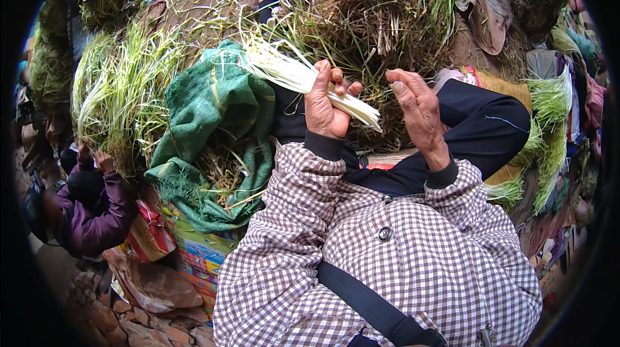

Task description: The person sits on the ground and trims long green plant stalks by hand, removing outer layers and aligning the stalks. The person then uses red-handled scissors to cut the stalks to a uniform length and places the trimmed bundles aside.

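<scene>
A bundle of slender pale green-white stalks (286,72) lies across my left hand (325,105), whose fingers are closed around it. The trimmed white ends point down to the right, and the loose leafy ends spread to the upper left. To the right, my right hand (417,112) is raised apart from the bundle, its fingers bent and close together. Whether a thin strand is pinched there I cannot tell. Beyond both hands rises a large heap of brown and green stalks (358,13).
A green woven sack (198,100) lies at my left beside pale stalks (121,85). Further left sits a person in a purple jacket (99,211). Bunches of trimmed green stalks (552,105) lie at the right. Broken bricks (160,330) cover the ground at lower left.
</scene>
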`<state>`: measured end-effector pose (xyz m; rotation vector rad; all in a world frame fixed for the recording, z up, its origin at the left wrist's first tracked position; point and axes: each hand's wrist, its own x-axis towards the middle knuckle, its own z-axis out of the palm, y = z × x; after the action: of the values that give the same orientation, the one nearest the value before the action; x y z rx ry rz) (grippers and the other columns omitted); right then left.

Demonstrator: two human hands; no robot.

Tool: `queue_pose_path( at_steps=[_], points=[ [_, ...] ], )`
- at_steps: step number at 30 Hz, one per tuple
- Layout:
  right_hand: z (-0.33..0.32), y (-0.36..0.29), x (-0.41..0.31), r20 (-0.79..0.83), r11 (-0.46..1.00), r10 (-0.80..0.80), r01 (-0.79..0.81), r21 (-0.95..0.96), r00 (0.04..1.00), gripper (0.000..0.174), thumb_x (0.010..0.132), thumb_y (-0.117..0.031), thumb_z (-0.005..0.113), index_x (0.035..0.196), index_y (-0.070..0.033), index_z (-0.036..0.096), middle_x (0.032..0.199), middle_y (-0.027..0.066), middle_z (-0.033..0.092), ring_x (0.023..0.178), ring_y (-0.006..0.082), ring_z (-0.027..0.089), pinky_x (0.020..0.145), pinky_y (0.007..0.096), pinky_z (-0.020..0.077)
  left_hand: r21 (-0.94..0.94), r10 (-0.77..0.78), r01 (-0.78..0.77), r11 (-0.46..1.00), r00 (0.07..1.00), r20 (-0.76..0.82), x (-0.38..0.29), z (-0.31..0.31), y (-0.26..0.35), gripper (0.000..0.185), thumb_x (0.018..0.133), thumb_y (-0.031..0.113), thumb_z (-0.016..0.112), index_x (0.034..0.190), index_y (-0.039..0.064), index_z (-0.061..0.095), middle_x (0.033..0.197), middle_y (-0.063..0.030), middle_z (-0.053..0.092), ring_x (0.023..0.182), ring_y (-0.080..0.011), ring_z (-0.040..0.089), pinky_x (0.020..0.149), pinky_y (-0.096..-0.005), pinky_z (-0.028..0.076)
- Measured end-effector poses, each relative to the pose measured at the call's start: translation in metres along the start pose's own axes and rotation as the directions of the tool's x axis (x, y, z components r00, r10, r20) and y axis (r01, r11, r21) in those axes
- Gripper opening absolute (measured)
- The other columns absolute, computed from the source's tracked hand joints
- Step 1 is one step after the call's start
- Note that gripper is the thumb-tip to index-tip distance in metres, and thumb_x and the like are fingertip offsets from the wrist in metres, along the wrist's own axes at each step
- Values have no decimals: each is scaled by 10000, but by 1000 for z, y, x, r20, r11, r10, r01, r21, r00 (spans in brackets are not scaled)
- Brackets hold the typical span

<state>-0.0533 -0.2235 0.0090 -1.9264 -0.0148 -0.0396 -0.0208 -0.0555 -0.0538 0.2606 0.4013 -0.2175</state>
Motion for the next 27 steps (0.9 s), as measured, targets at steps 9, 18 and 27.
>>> queue_pose_path(
  at_steps=[9,18,27],
  points=[
    [37,17,-6,0,880,273,-250,404,962,561,1018,-477,442,1266,17,538,1142,97,603,1034,142,557,935,277,424,18,60,-61,998,998,33,-2,12,-29,158,946,170,648,995,121,506,805,-27,593,646,-117,535,617,-335,524],
    [-13,-22,-12,375,978,203,-170,-118,904,675,819,-128,690,1416,-18,396,1249,142,572,1165,222,560,1006,346,431,432,-22,-45,901,989,149,-30,17,-54,309,950,218,655,1208,57,598,1149,-25,617,968,-78,566,861,-241,473],
    [-12,-18,-50,559,951,212,-39,-305,801,311,815,-92,626,1061,-13,454,773,249,608,737,459,612,619,480,468,-93,-153,161,982,984,89,-36,-23,-26,388,910,274,687,1226,116,528,1160,-80,645,1107,-242,614,970,-479,510]
  ],
)
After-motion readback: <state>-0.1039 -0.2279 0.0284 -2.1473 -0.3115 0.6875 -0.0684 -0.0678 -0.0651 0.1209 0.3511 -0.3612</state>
